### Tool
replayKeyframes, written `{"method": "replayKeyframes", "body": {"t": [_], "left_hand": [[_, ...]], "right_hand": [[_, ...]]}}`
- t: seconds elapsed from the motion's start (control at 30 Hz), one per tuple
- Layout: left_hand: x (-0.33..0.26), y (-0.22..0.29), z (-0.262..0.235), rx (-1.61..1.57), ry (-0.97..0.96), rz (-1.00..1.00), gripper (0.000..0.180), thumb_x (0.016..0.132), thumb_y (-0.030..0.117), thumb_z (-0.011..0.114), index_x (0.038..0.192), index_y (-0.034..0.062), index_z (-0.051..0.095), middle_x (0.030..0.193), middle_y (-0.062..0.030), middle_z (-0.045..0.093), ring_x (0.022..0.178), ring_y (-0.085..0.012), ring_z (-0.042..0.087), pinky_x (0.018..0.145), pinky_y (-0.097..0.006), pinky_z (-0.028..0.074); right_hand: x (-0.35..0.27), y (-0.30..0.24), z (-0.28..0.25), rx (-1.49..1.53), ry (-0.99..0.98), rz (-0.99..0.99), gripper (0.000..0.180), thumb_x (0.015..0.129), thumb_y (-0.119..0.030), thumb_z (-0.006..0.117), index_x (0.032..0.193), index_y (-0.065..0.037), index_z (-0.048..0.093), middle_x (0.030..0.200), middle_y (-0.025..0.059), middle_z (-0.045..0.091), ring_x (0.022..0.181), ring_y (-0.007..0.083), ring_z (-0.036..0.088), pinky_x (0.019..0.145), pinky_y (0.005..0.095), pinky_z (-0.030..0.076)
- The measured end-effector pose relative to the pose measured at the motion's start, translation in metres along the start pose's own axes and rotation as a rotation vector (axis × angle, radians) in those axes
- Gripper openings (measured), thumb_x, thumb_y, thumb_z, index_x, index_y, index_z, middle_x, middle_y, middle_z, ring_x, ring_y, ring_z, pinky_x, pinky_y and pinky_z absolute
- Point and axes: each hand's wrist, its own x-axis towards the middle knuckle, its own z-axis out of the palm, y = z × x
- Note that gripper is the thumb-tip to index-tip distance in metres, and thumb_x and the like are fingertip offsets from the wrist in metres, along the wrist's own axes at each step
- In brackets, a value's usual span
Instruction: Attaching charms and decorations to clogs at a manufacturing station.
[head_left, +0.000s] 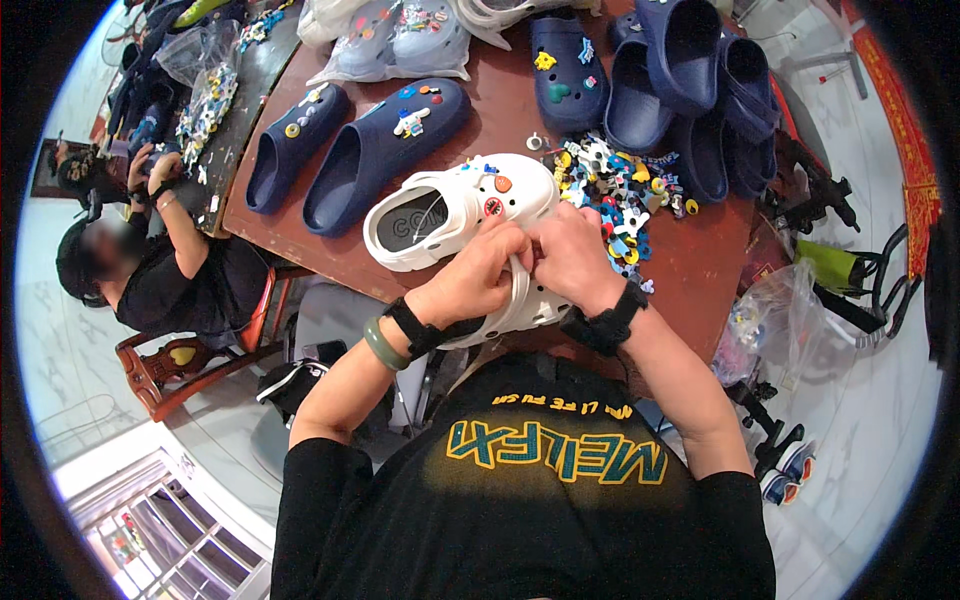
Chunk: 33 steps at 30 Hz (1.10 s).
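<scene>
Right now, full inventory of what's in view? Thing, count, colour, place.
white clog: 1, white with charms, table edge, heel strap in both hands
navy clogs with charms: 2, navy, side by side at mid table
navy clog pile: several, navy, far right of table
bagged clogs: 1 pair, pale blue, in a clear bag at the far edge
loose charms: a heap, mixed colours, right of the white clog
table: 1, reddish brown
seated person: 1, black top, far left
wooden chair: 1, red-brown, under that person
left hand: on strap
right hand: on strap
</scene>
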Motion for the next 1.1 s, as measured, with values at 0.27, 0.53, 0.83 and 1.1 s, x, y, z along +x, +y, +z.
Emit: {"method": "replayKeyframes", "body": {"t": [0.27, 0.53, 0.83, 1.1], "left_hand": [[-0.006, 0.011, -0.015, -0.118, -0.056, -0.018, 0.037, 0.067, -0.016, 0.044, 0.097, 0.0032, 0.052, 0.110, -0.0123, 0.053, 0.111, -0.0294, 0.051, 0.100, -0.034, 0.037], [-0.030, 0.061, -0.006, 0.349, 0.272, -0.317, 0.019, 0.085, 0.010, 0.063, 0.098, 0.0025, 0.053, 0.083, -0.0145, 0.063, 0.084, -0.0360, 0.062, 0.077, -0.041, 0.050], [-0.022, 0.045, 0.031, -0.266, 0.256, -0.558, 0.036, 0.092, 0.009, 0.060, 0.120, 0.0060, 0.039, 0.068, -0.0003, 0.054, 0.059, -0.0062, 0.048, 0.050, -0.023, 0.037], [-0.017, 0.047, 0.033, -0.088, 0.305, -0.564, 0.021, 0.088, 0.009, 0.060, 0.105, 0.0058, 0.047, 0.057, 0.0001, 0.043, 0.051, -0.0075, 0.041, 0.046, -0.026, 0.032]], "right_hand": [[-0.021, 0.024, -0.021, 0.246, -0.027, -0.029, 0.027, 0.059, -0.027, 0.081, 0.077, -0.014, 0.067, 0.084, 0.0018, 0.063, 0.090, 0.0243, 0.054, 0.083, 0.0383, 0.038], [0.000, 0.036, -0.029, 0.472, -0.182, 0.000, 0.058, 0.057, -0.019, 0.084, 0.107, -0.008, 0.056, 0.109, 0.0132, 0.052, 0.112, 0.0280, 0.048, 0.088, 0.0341, 0.043], [0.001, 0.030, -0.022, 0.716, -0.351, 0.186, 0.045, 0.058, -0.007, 0.079, 0.096, -0.006, 0.056, 0.088, 0.0007, 0.058, 0.079, 0.0101, 0.052, 0.069, 0.0270, 0.046], [-0.005, 0.024, -0.001, 0.440, -0.137, 0.176, 0.040, 0.058, -0.016, 0.077, 0.093, -0.010, 0.059, 0.078, 0.0055, 0.064, 0.078, 0.0256, 0.063, 0.072, 0.0397, 0.046]]}}
